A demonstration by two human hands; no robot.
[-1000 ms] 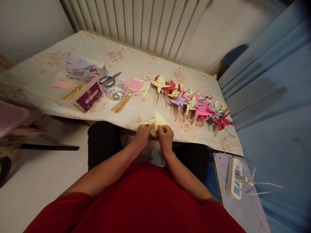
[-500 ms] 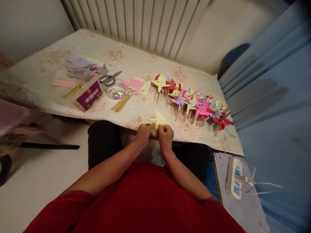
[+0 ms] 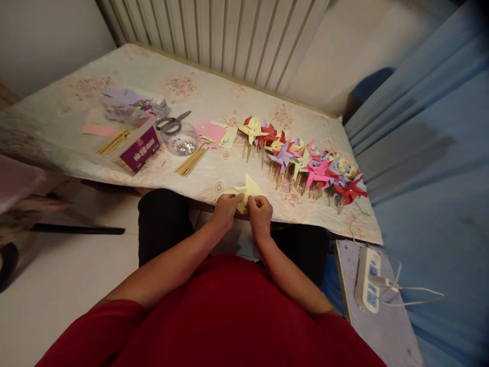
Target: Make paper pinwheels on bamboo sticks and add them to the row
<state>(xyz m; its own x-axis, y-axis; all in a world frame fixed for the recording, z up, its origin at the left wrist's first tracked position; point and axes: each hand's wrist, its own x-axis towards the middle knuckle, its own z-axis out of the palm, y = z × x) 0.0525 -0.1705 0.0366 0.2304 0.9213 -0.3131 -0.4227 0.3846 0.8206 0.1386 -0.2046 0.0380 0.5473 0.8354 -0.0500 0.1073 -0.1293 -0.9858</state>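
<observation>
At the table's front edge a pale yellow paper pinwheel [image 3: 251,186] is held between both hands, one of its points facing away from me. My left hand [image 3: 226,210] grips its left side, thumb on top. The fingers of my right hand [image 3: 260,213] pinch it near the middle and lower right; whether they hold something small there is hidden. Several thin wooden sticks [image 3: 191,160] lie left of the hands. Beyond them stands a clear round tub [image 3: 179,145] with small shiny pieces inside, and scissors [image 3: 172,124] rest across its rim.
Finished pinwheels [image 3: 282,158] on sticks cover the table's right side. Coloured paper pieces [image 3: 214,133] lie mid-table. A clear plastic box [image 3: 139,150] with a purple label holds more sticks at the left. A power strip [image 3: 369,280] with cables sits on a small stand at right.
Almost nothing differs. Both hands stay on the yellow pinwheel, the right fingers shifting only very slightly.
</observation>
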